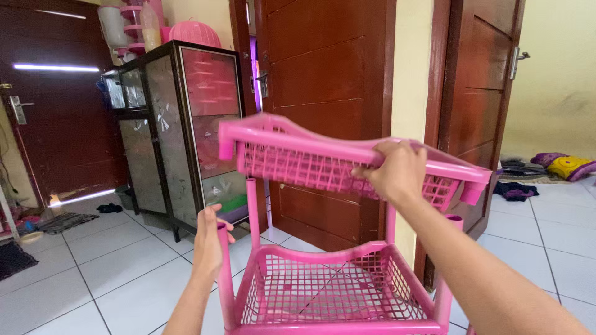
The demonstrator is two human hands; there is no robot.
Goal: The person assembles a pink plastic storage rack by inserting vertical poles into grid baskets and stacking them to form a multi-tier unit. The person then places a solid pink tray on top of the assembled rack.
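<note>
Right hand (pixel 397 170) grips pink basket shelf (pixel 292 164); left hand (pixel 210 239) clasps post (pixel 223 273).

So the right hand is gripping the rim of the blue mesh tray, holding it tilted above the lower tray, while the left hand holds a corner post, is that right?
Not quite: the mesh tray is pink, not blue. The head view shows the right hand gripping its rim, holding it tilted above the lower tray, while the left hand holds a corner post.
</note>
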